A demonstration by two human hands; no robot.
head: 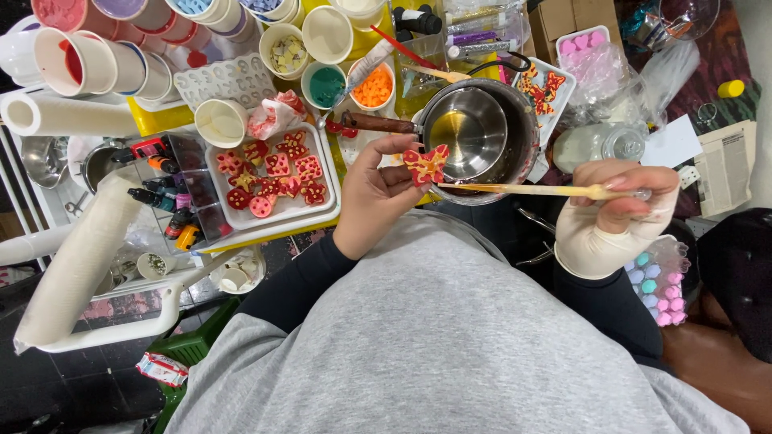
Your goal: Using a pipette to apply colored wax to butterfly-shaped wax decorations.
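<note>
A: What is the left hand point(376, 193) doing?

B: It is pinching a small butterfly-shaped piece point(425, 164), red with yellow patches, between thumb and fingertips. The fingers are closing together on the piece's left edge, so most of it is sticking out to the right of the hand, in the open.

A: Where is that piece sitting relative to the steel pot point(474, 137)?

B: It is hovering at the pot's lower left rim, partly overlapping the metal from this view. I cannot tell whether it is touching the rim.

A: And the right hand point(621, 205)?

B: It is wearing a pale wrap or glove over the wrist and palm, and its fingers are curling shut around the end of a thin wooden stick point(531, 190). The stick is running leftwards along the pot's near edge, with its tip ending just below the butterfly piece, close to it but not clearly touching.

A: What else is lying around the pot?

B: Left of the pot, a white tray point(326, 210) is holding more red and yellow moulded shapes point(273, 173). Behind the pot's handle, small cups are standing, one with green colour point(326, 85) and one with orange bits point(373, 87). Right of the pot, a second tray point(565, 87) is carrying several butterfly shapes like the one being held. Further left of the white tray, a dark rack of small dropper bottles point(165, 201) is lying beside a roll of white paper point(76, 265).
</note>
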